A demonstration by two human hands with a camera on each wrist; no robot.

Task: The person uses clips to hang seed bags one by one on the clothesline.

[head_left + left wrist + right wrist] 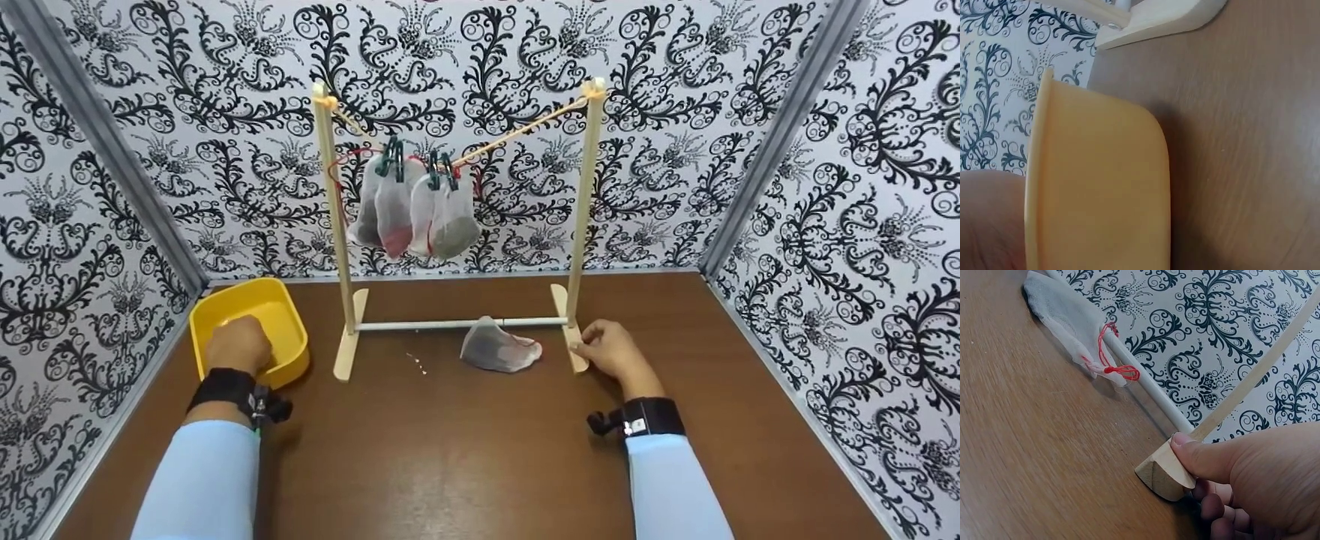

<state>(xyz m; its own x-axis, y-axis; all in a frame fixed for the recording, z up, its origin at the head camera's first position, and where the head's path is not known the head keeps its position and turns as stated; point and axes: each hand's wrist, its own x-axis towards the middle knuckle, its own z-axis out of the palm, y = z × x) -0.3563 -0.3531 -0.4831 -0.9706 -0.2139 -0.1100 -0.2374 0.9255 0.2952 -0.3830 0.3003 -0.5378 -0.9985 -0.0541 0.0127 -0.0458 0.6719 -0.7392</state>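
My left hand [238,343] reaches into a yellow plastic container [294,307]; its fingers are hidden, and the left wrist view shows mostly the outer wall of the container. At the right foot [576,352] of a wooden stand [587,187], my right hand [1241,478] pinches the end, thumb on top and fingers curled at the side. Near it a white mesh bag [496,351] with dark contents and a red drawstring lies on the table, touching the white crossbar [405,325].
Several mesh bags [457,221] hang from the sagging cord [525,133] by dark green clips [392,159]. A few small white specks [418,364] lie on the brown table [450,450]. Patterned walls [465,45] enclose the back and sides.
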